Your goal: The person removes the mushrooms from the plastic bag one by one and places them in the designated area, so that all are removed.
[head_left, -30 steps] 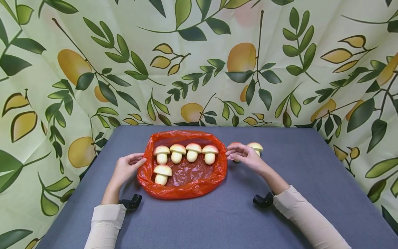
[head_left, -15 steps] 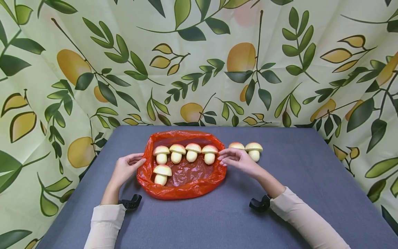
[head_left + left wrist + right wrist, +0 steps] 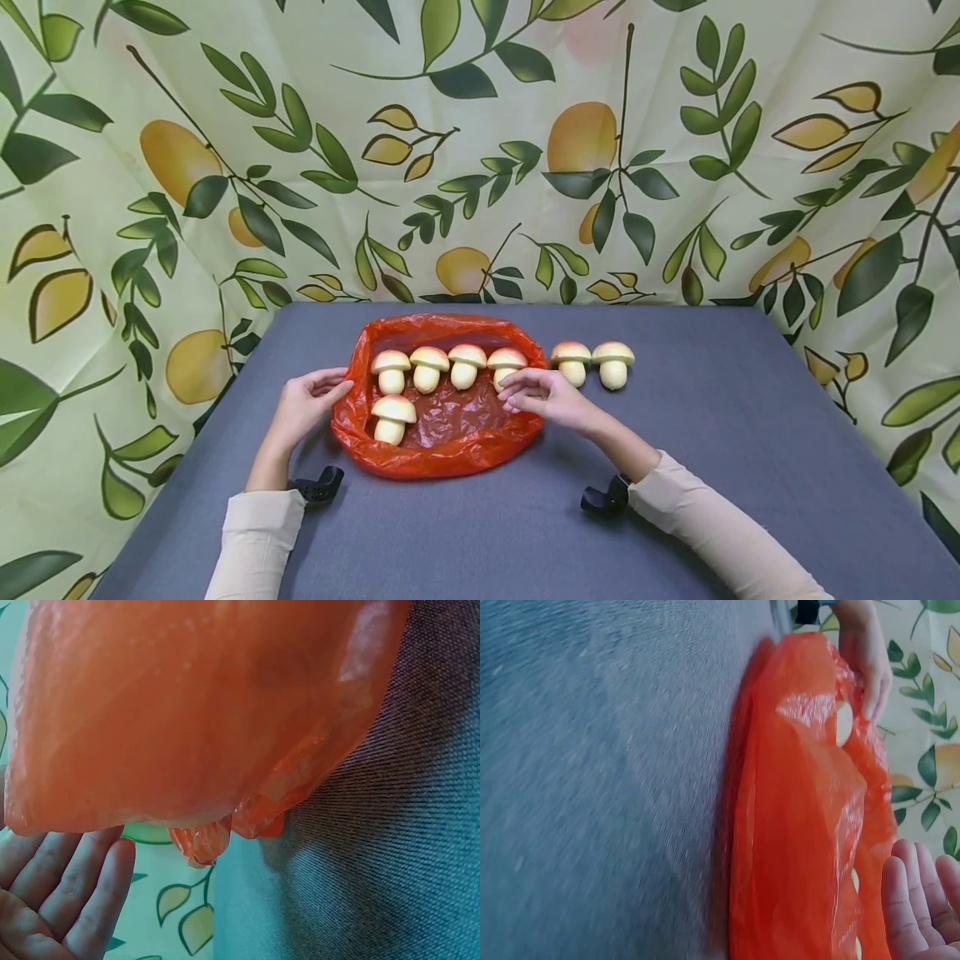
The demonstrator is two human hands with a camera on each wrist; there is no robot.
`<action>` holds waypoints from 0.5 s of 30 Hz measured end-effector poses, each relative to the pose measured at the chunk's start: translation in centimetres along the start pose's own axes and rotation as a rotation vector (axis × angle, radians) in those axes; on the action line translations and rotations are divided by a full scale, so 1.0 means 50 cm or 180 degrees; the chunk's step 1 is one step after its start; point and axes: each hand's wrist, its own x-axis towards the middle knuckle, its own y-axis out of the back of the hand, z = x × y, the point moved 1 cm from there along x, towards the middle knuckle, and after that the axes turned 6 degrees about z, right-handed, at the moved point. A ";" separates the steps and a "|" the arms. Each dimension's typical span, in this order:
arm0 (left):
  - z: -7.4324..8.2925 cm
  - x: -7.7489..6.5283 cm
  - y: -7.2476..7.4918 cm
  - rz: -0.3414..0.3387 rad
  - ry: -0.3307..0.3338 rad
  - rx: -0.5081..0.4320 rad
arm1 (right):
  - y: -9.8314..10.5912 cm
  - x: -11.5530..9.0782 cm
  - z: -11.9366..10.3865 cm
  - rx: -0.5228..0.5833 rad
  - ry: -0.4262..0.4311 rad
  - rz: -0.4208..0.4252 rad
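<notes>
A red plastic bag (image 3: pixel 450 467) lies with its mouth spread wide on the table. Inside it, several toy mushrooms (image 3: pixel 467 367) line the back, and one more mushroom (image 3: pixel 392 418) is at the front left. My left hand (image 3: pixel 306 408) is at the bag's left rim, thumb and fingers pinching its edge; the bag hides the fingertips in the left wrist view. Over the right rim, my right hand (image 3: pixel 551 402) reaches in with extended fingers, nothing held. It partly covers the rightmost mushroom in the bag. The right wrist view shows its bare palm (image 3: pixel 930 915).
Just right of the bag stand two mushrooms side by side, a reddish-capped mushroom (image 3: pixel 572 362) and a paler mushroom (image 3: pixel 613 365). A grey-blue cloth covers the table (image 3: pixel 480 542). Behind hangs a leaf-and-fruit patterned curtain (image 3: pixel 480 167).
My right hand has moved left, from in front of the two outside mushrooms to over the bag's right side, uncovering them. The left hand and the bag stay put.
</notes>
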 end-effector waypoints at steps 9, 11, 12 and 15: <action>0.009 -0.001 -0.003 -0.0016 0.0032 -0.0021 | -0.031 0.019 -0.001 -0.0235 0.0007 -0.0085; 0.009 -0.001 -0.003 0.0000 0.0043 -0.0021 | -0.040 0.024 -0.002 -0.0271 0.0003 -0.0083; 0.007 -0.001 -0.002 0.0006 0.0040 -0.0008 | -0.045 0.027 -0.003 -0.0267 0.0011 -0.0088; 0.005 -0.002 -0.001 0.0024 0.0042 0.0027 | -0.062 0.037 -0.003 -0.0265 0.0052 -0.0113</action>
